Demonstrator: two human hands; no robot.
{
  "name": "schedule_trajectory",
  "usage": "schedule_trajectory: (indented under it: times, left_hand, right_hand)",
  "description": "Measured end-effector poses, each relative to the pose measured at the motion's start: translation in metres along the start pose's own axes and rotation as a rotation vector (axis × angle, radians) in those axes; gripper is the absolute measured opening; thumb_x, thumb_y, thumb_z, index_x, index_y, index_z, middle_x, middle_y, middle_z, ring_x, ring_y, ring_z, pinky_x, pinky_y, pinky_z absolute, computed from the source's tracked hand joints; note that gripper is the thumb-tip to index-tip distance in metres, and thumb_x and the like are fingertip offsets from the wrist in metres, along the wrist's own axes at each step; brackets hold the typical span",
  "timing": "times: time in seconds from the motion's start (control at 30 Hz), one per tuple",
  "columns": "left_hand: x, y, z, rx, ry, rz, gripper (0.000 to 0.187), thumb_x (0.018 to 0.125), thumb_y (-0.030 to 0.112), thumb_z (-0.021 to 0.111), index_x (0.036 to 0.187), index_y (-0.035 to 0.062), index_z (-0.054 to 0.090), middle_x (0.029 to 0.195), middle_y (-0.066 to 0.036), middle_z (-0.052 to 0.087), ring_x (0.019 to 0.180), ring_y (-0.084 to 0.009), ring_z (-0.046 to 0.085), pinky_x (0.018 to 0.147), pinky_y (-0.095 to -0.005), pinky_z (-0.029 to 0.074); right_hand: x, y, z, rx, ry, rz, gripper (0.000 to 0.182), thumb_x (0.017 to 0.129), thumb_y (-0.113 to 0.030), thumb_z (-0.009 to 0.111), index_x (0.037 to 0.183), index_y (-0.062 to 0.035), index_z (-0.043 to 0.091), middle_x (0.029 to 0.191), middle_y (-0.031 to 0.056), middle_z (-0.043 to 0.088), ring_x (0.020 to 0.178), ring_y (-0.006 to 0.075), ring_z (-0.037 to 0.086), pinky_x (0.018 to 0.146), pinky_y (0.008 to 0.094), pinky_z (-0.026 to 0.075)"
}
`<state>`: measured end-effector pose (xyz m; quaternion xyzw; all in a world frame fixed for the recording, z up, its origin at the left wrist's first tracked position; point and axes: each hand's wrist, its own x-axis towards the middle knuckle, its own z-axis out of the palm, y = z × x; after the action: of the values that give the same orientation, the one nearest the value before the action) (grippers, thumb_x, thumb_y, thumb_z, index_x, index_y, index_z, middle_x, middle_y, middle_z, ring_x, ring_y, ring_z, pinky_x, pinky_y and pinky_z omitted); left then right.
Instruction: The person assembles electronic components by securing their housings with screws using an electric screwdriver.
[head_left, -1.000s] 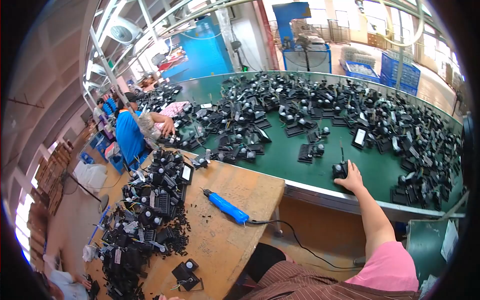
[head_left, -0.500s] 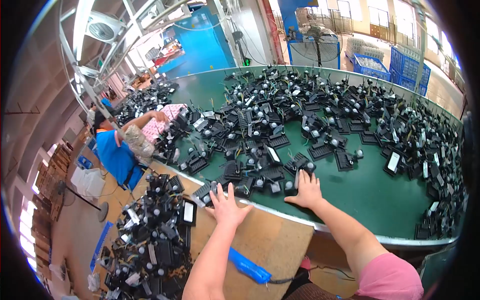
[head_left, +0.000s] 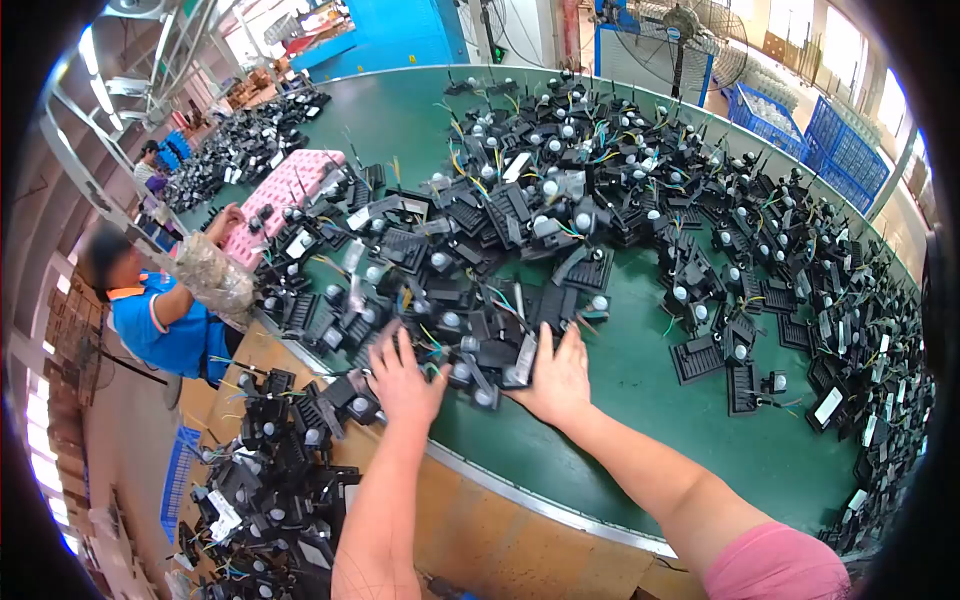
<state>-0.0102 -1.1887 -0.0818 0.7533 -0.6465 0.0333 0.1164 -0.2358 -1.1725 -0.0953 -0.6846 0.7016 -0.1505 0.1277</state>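
Observation:
Both my hands reach over the green table (head_left: 600, 460) and press against a bunched cluster of black finned lamp units (head_left: 500, 352) with white domes and coloured wires. My left hand (head_left: 405, 385) is at the cluster's near left side, fingers spread and slightly blurred by motion. Against its right side lies my right hand (head_left: 558, 378), fingers stretched out and touching the units. Neither hand is closed around a unit. More such units lie beyond the cluster and curve along the right side of the table.
Another heap of units (head_left: 270, 470) sits on the wooden bench (head_left: 490, 510) at the near left. A co-worker in a blue shirt (head_left: 165, 330) reaches to a pink tray (head_left: 285, 190). Blue crates (head_left: 845, 155) and a fan (head_left: 680, 30) stand behind the table's metal rim.
My hands have moved from the table's near edge farther over the green surface, and the units before them are bunched farther in. The view has shifted. The co-worker's pink tray shows more fully.

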Motion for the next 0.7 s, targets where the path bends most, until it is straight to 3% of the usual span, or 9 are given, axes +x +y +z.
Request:
schedule_trajectory:
  times: [0.17, 0.3, 0.4, 0.43, 0.47, 0.53, 0.57, 0.63, 0.7]
  left_hand:
    - [0.069, -0.039, 0.040, 0.016, 0.219, 0.057, 0.095, 0.076, 0.043, 0.082, 0.144, -0.0094, 0.040, 0.148, -0.028, 0.043, 0.138, -0.0449, 0.038, 0.118, -0.0523, 0.028]
    - [0.116, -0.061, 0.052, 0.082, 0.215, -0.062, 0.098, 0.076, 0.045, 0.082, 0.148, -0.0046, 0.039, 0.153, -0.020, 0.041, 0.139, -0.0463, 0.037, 0.116, -0.0511, 0.033]
    - [0.112, -0.032, 0.021, 0.047, 0.117, -0.273, 0.091, 0.079, 0.029, 0.078, 0.150, -0.0054, 0.032, 0.157, -0.022, 0.034, 0.142, -0.0447, 0.034, 0.116, -0.0517, 0.032]
    - [0.104, -0.028, 0.020, 0.037, 0.166, -0.257, 0.090, 0.080, 0.025, 0.077, 0.150, -0.0058, 0.031, 0.157, -0.023, 0.032, 0.142, -0.0447, 0.033, 0.117, -0.0517, 0.030]
    - [0.091, -0.019, 0.014, -0.009, 0.251, -0.153, 0.089, 0.079, 0.021, 0.075, 0.150, -0.0077, 0.029, 0.157, -0.025, 0.032, 0.144, -0.0449, 0.031, 0.119, -0.0513, 0.027]
    - [0.059, 0.001, 0.007, -0.054, 0.318, 0.034, 0.086, 0.079, 0.015, 0.069, 0.149, -0.0106, 0.027, 0.157, -0.028, 0.029, 0.145, -0.0464, 0.029, 0.121, -0.0515, 0.025]
    - [0.041, 0.014, 0.002, -0.110, 0.267, 0.068, 0.084, 0.080, 0.014, 0.067, 0.149, -0.0113, 0.027, 0.157, -0.028, 0.028, 0.145, -0.0465, 0.028, 0.121, -0.0519, 0.024]
    - [0.004, 0.038, -0.007, -0.130, 0.141, 0.148, 0.087, 0.079, 0.014, 0.071, 0.149, -0.0121, 0.026, 0.156, -0.031, 0.026, 0.145, -0.0469, 0.028, 0.120, -0.0513, 0.024]
    - [-0.023, 0.056, -0.012, -0.117, -0.075, 0.322, 0.089, 0.080, 0.022, 0.074, 0.150, -0.0095, 0.028, 0.158, -0.026, 0.029, 0.146, -0.0447, 0.026, 0.120, -0.0537, 0.023]
  right_hand:
    - [0.072, -0.038, 0.015, 0.041, 0.019, -0.047, 0.121, 0.068, -0.055, 0.085, 0.151, 0.0071, 0.024, 0.149, 0.0446, 0.026, 0.142, 0.0546, 0.029, 0.119, 0.0557, 0.023]
    - [0.122, -0.067, 0.031, 0.042, 0.019, -0.023, 0.119, 0.070, -0.055, 0.084, 0.153, 0.0061, 0.024, 0.151, 0.0426, 0.025, 0.142, 0.0533, 0.029, 0.120, 0.0540, 0.022]
    - [0.167, -0.079, 0.050, 0.076, 0.060, -0.049, 0.122, 0.066, -0.056, 0.086, 0.153, 0.0037, 0.023, 0.151, 0.0373, 0.029, 0.139, 0.0504, 0.035, 0.117, 0.0533, 0.028]
    - [0.180, -0.083, 0.047, 0.106, -0.008, -0.063, 0.123, 0.066, -0.056, 0.086, 0.153, 0.0034, 0.022, 0.152, 0.0359, 0.030, 0.140, 0.0491, 0.034, 0.117, 0.0527, 0.027]
    - [0.188, -0.089, 0.054, 0.038, 0.067, -0.042, 0.123, 0.066, -0.060, 0.084, 0.154, 0.0029, 0.024, 0.148, 0.0298, 0.042, 0.140, 0.0424, 0.039, 0.118, 0.0512, 0.026]
    - [0.201, -0.088, 0.054, 0.073, 0.007, -0.101, 0.125, 0.065, -0.061, 0.084, 0.154, 0.0032, 0.023, 0.148, 0.0287, 0.043, 0.138, 0.0428, 0.041, 0.118, 0.0514, 0.026]
    - [0.204, -0.084, 0.059, 0.054, 0.063, -0.146, 0.125, 0.065, -0.060, 0.084, 0.154, 0.0032, 0.023, 0.148, 0.0285, 0.043, 0.137, 0.0428, 0.041, 0.118, 0.0510, 0.026]
    - [0.212, -0.058, 0.042, 0.200, -0.158, -0.308, 0.121, 0.061, -0.060, 0.084, 0.149, 0.0039, 0.031, 0.140, 0.0294, 0.050, 0.132, 0.0434, 0.047, 0.111, 0.0471, 0.038]
    - [0.192, -0.017, 0.042, 0.307, -0.070, -0.586, 0.114, 0.063, -0.058, 0.082, 0.145, 0.0057, 0.036, 0.140, 0.0299, 0.049, 0.132, 0.0438, 0.047, 0.111, 0.0491, 0.039]
